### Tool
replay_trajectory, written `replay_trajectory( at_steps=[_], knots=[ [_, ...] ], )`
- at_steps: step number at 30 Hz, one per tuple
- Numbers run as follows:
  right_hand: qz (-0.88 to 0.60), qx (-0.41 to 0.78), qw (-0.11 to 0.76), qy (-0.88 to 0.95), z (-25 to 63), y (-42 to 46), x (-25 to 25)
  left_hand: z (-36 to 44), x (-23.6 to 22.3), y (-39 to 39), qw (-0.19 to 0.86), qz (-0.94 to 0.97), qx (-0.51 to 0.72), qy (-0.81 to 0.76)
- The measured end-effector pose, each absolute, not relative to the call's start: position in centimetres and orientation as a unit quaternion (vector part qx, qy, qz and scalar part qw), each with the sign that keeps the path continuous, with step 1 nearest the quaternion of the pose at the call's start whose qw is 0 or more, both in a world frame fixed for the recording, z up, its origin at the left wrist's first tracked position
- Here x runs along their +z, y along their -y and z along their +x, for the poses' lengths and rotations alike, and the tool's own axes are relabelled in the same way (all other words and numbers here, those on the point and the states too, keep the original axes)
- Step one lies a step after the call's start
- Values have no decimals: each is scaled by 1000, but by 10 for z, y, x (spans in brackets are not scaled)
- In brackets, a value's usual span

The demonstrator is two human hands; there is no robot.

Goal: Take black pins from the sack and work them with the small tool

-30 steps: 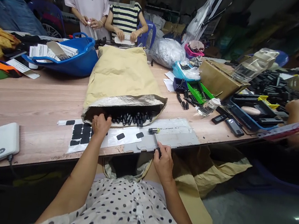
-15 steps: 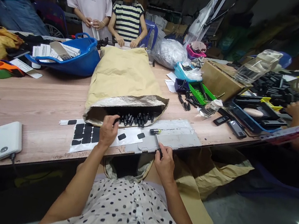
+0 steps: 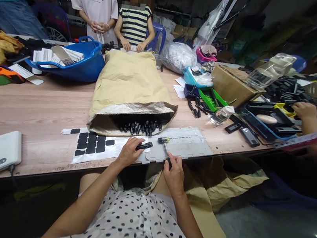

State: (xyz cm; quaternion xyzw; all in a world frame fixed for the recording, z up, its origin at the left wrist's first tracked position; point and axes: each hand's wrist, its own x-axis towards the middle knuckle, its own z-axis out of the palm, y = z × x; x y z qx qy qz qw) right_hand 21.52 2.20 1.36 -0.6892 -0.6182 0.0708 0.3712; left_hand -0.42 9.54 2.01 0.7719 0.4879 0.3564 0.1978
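My left hand [image 3: 129, 152] is closed on a slim black cylindrical part [image 3: 144, 146], held low over the grey board [image 3: 182, 146] at the table's front edge. In my right hand [image 3: 174, 173] is a small mallet [image 3: 163, 140], gripped by its dark handle, with its black and yellow head over the board. Left of my left hand lies a white sheet with black rounded stickers [image 3: 91, 143]. Behind it, the open mouth of a large tan paper sack [image 3: 134, 79] shows several similar black parts [image 3: 142, 127] inside.
A white power bank [image 3: 7, 151] with a cable lies at front left, with a blue basket [image 3: 80, 65] behind it. A green tray [image 3: 213, 99], a water bottle [image 3: 221, 115] and a cardboard box [image 3: 235, 84] are to the right. Another person's hand [image 3: 305, 111] is at far right; two people stand opposite.
My left hand has moved right and toward me from the sack's mouth, with the black part now showing in its fingers. My right hand stays in place with the mallet.
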Motion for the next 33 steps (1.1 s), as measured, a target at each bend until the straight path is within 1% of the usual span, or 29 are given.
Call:
replay_trajectory(
  at_steps=[5,12,14,18,25,28,33],
  knots=[
    [-655,104,413,624,221,-24,11,-5,18,-97,171,747,373,-524],
    [-623,204,464,596,220,-20,22,-4,19,-99,187,738,358,-541],
    [-599,236,467,606,214,-15,29,-4,19,-100,196,737,354,-541],
    [-559,285,447,638,200,-6,41,-5,20,-101,213,737,346,-541],
    [-542,255,420,682,187,-4,46,-5,20,-101,223,734,346,-541],
    [-536,262,408,690,187,-5,48,-4,21,-101,221,733,342,-546],
    [-525,262,422,691,184,-4,56,-3,24,-102,233,726,334,-554]
  ],
)
